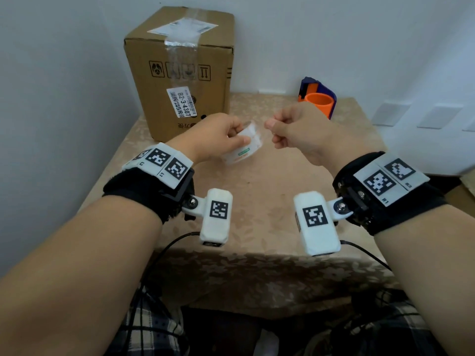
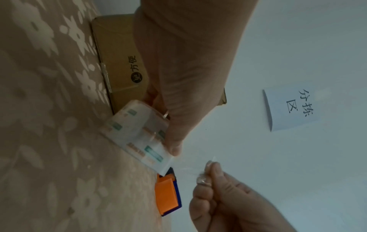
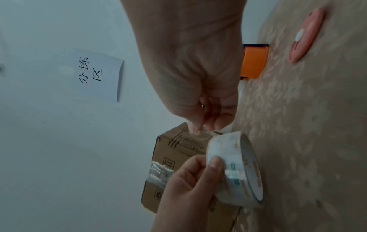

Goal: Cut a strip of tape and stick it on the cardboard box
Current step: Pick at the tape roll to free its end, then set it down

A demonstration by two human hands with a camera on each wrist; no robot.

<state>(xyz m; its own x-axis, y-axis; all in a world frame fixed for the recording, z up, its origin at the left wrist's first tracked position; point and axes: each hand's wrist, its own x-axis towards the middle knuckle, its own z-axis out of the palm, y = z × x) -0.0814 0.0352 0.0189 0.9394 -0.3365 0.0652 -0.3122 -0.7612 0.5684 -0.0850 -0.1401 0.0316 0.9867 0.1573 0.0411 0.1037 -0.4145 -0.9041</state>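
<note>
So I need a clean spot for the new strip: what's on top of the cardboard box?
The cardboard box top carries a white label under old clear tape; its far edge isn't visible.

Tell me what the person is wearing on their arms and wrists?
Both forearms are bare, with no sleeves. Each wrist wears a black fabric wrist strap topped by white plates printed with black square code markers. A white boxy wrist camera with its own marker juts from each strap, and thin black cables trail away.
</note>
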